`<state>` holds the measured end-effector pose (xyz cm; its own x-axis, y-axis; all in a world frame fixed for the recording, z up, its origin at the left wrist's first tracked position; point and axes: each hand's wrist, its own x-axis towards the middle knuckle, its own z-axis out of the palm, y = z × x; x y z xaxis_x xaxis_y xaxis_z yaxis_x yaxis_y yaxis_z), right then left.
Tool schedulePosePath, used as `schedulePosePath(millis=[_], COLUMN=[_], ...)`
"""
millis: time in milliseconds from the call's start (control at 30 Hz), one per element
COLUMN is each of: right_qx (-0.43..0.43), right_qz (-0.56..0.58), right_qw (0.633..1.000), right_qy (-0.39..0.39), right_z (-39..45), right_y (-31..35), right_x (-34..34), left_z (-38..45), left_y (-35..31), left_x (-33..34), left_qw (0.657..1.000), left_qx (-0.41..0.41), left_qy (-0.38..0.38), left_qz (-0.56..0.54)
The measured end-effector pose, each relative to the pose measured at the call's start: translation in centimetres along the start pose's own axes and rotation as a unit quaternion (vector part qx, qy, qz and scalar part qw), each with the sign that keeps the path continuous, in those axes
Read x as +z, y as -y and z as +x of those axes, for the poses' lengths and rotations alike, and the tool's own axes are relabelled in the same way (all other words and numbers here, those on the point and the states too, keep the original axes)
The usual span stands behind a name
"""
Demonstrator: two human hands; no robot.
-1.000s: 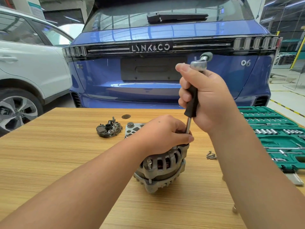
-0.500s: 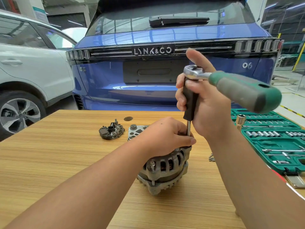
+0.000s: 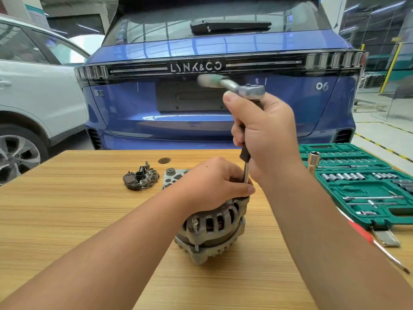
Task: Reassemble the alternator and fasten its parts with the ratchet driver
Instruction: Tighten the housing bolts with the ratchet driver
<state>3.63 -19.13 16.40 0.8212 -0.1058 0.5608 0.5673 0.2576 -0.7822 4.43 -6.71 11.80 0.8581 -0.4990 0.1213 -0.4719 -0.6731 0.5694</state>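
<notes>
A grey cast-metal alternator with slotted housing [image 3: 212,229] stands on the light wood-grain counter [image 3: 67,209], near its middle. The left hand [image 3: 212,182] rests on top of the alternator, its fingers curled around the lower end of the driver's thin steel shaft. The right hand [image 3: 266,133] grasps the black handle of the upright ratchet driver with a chrome head [image 3: 250,90]; its green lever, pointing left, is blurred. Behind the alternator lie a dark rectifier part with copper windings [image 3: 141,177] and a grey metal cover plate [image 3: 174,175]. An open green socket-set case [image 3: 366,182] sits at the counter's right side. A blue car's rear [image 3: 201,63] fills the background.
</notes>
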Motion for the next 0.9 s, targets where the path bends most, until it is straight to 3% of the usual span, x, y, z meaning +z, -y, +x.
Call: schedulePosePath(millis=[167, 400, 567, 800, 900], right_qx=[0.090, 0.034, -0.133, -0.052, -0.045], right_qz=[0.121, 0.123, 0.031, 0.133, 0.121], right_qw=[0.981, 0.986, 0.988, 0.982, 0.984], right_qy=[0.126, 0.108, 0.069, 0.124, 0.119], right_z=[0.5, 0.3, 0.0, -0.1, -0.2], right_y=[0.2, -0.7, -1.2, -0.7, -0.5], right_x=[-1.1, -1.0, -0.2, -0.7, -0.7], left_z=[0.0, 0.1, 0.3, 0.4, 0.5], left_y=[0.0, -0.1, -0.2, -0.2, -0.2], left_x=[-0.1, 0.1, 0.3, 0.5, 0.5], left_qw=[1.000, 1.000, 0.999, 0.999, 0.999], left_qx=[-0.005, -0.010, -0.018, -0.023, -0.021], left_qy=[-0.007, -0.012, -0.027, -0.036, -0.037], left_qz=[-0.006, -0.005, 0.005, 0.010, 0.010])
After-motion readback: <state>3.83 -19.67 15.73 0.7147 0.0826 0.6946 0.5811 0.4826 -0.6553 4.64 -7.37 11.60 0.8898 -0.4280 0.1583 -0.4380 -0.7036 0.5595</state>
